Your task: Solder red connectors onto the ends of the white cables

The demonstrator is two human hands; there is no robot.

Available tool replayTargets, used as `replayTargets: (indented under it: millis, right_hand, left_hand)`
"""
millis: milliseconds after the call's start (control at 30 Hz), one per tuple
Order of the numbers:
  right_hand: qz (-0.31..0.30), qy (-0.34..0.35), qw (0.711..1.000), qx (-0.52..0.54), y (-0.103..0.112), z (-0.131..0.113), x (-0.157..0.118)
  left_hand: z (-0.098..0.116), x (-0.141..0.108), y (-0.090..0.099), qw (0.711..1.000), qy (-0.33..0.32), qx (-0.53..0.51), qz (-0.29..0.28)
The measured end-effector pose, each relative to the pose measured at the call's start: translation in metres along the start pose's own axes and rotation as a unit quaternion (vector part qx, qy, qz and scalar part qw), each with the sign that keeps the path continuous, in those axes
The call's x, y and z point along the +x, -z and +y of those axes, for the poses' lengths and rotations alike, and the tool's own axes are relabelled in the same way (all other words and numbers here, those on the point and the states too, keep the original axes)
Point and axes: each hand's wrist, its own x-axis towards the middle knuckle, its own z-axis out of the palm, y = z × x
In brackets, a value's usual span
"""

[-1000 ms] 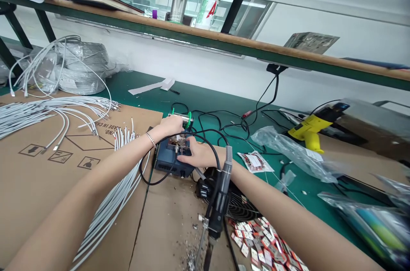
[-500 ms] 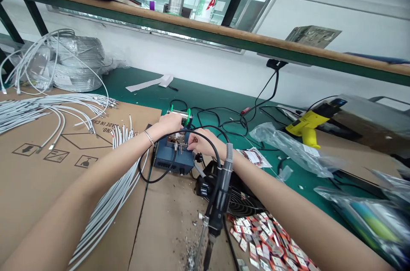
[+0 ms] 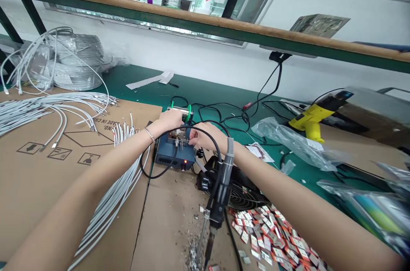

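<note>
Blue box [image 3: 165, 156] bearing metal fitting [image 3: 179, 141]; right hand [image 3: 206, 135] pinching it, apparently adjusting; left hand [image 3: 171, 120] lying alongside, cannot tell grip; next move calling for steadiness.

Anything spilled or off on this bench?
Yes: dark and silvery debris is scattered on the cardboard around the tip of the soldering iron, untidy for a work surface. The blue box is partly hidden, so I can't judge its top.
</note>
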Motion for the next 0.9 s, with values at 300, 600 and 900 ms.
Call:
replayTargets:
  millis: [300, 600, 900]
  right_hand:
    - [0.001, -0.007, 0.999, -0.048, 0.003, -0.010, -0.007]
    - [-0.019, 0.003, 0.997, -0.074, 0.002, -0.014, -0.007]
    - [-0.065, -0.017, 0.997, -0.037, -0.005, -0.008, -0.006]
  left_hand:
    - [-0.002, 0.001, -0.002, 1.000, -0.002, -0.008, -0.002]
    - [0.002, -0.001, 0.003, 1.000, 0.004, -0.004, -0.012]
    - [0.001, -0.002, 0.005, 1.000, 0.000, -0.021, -0.018]
